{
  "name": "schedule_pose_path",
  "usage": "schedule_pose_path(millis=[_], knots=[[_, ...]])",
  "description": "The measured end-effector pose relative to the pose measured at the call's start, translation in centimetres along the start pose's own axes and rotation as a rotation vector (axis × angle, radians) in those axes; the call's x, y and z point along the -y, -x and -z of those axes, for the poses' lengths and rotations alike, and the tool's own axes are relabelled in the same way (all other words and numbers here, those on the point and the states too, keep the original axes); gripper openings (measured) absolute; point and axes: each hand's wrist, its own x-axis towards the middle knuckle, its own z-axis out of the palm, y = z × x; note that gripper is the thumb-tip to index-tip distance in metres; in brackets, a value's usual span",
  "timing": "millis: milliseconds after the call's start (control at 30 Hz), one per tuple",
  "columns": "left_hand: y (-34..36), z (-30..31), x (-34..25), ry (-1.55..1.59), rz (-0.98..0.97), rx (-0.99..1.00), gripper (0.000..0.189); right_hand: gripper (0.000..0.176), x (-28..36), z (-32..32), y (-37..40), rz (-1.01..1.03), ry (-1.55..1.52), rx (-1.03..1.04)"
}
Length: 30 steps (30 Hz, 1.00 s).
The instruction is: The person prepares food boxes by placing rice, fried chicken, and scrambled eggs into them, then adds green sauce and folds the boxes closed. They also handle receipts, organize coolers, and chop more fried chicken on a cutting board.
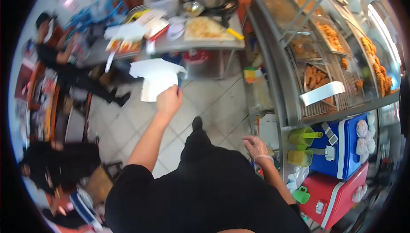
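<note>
An unfolded white carton (159, 78) with its flaps spread is gripped at its near edge by my left hand (169, 100), held out over the tiled floor before the metal table (205, 44). My right hand (256, 146) wears a clear plastic glove. It hangs low beside the counter, its fingers loosely curled and apart, touching nothing. On the table lie more open cartons (124, 32) and a board of chopped food (204, 28) with a yellow-handled knife (234, 33).
At right stands a glass display case (294, 92) with trays of fried food (316, 78). Below it sit a blue cooler (333, 147), a red cooler (333, 196) and green jugs (301, 136). Two people in black (64, 66) (64, 164) are at left.
</note>
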Motion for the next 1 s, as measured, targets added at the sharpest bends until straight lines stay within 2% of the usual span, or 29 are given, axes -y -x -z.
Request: schedule_pose_path(millis=[67, 100, 167, 233, 300, 333, 367, 400, 433, 500, 567, 600, 633, 667, 700, 767, 800, 833, 900, 967, 1000], knots=[[-11.0, -1.8, 1.6, -0.052, -0.085, -0.037, 0.021, 0.026, 0.2, -0.1, -2.7, -0.136, -0.333, -0.218], [-16.4, -2.7, 1.6, -0.114, -0.052, 0.005, 0.02, 0.026, 0.9, 0.1, -3.5, -0.168, -0.354, -0.333], [-25.9, -5.2, 2.5, -0.102, -0.075, -0.051, 0.026, 0.027, 2.4, -0.2, -5.2, -0.153, -0.181, -0.439], [-34.5, -9.0, 4.4, -0.126, -0.031, 0.058, 0.047, 0.026, 5.0, 0.0, -5.5, -0.268, -0.209, -0.511], [-40.2, -12.6, 5.2, 0.062, 0.027, 0.18, 0.06, 0.028, 5.3, -0.8, -6.2, -0.432, -0.207, -0.438], [-43.0, -16.0, 7.2, 0.061, 0.019, 0.305, 0.071, 0.031, 3.6, -2.5, -6.1, -0.405, -0.126, -0.49], [-44.8, -18.8, 9.0, -0.011, 0.015, 0.453, 0.076, 0.032, 2.4, -4.4, -5.6, -0.464, -0.141, -0.532], [-47.1, -23.8, 12.1, -0.208, -0.09, 0.468, 0.076, 0.032, 1.0, -6.6, -4.8, -0.522, -0.164, -0.57], [-46.0, -21.4, 10.1, -0.384, -0.107, 0.533, 0.073, 0.031, -1.7, -9.8, -3.7, -0.641, -0.196, -0.595], [-45.2, -21.0, 10.0, -0.412, -0.198, 0.432, 0.06, 0.031, -4.6, -15.5, 0.1, -0.881, -0.199, -0.637], [-45.3, -19.7, 8.8, -0.45, -0.24, 0.448, 0.043, 0.032, -5.8, -21.2, 4.1, -1.16, -0.264, -0.638], [-45.9, -20.4, 9.4, -0.451, -0.262, 0.451, 0.043, 0.035, -6.3, -23.6, 5.4, -1.361, -0.189, -0.45], [-46.6, -21.1, 10.2, -0.423, -0.263, 0.472, 0.039, 0.036, -9.1, -29.2, 7.9, -1.388, -0.201, -0.333], [-47.1, -21.5, 10.4, -0.391, -0.265, 0.488, 0.034, 0.036, -11.0, -34.8, 10.5, -1.35, -0.089, -0.146], [-47.2, -21.9, 10.9, -0.383, -0.286, 0.485, 0.034, 0.035, -10.7, -38.4, 12.3, -1.331, -0.121, -0.05], [-47.4, -21.9, 10.9, -0.399, -0.349, 0.452, 0.035, 0.035, -9.2, -46.7, 16.5, -1.237, -0.439, -0.145], [-47.1, -20.5, 9.4, -0.39, -0.365, 0.446, 0.035, 0.035, -10.5, -54.5, 19.0, -1.048, -0.681, -0.325], [-45.8, -18.2, 7.9, -0.394, -0.347, 0.402, 0.034, 0.035, -6.3, -51.3, 18.3, -1.19, -0.638, -0.201], [-43.8, -17.7, 6.9, -0.399, -0.335, 0.372, 0.032, 0.035, -3.6, -48.2, 15.6, -1.232, -0.605, -0.168], [-41.3, -19.7, 8.0, -0.113, -0.676, -0.19, 0.034, 0.035, -3.7, -45.1, 12.0, -1.188, -0.547, -0.202], [-39.5, -21.1, 8.2, -0.035, -0.753, -0.178, 0.033, 0.036, -4.3, -43.2, 9.7, -1.162, -0.475, -0.201]])
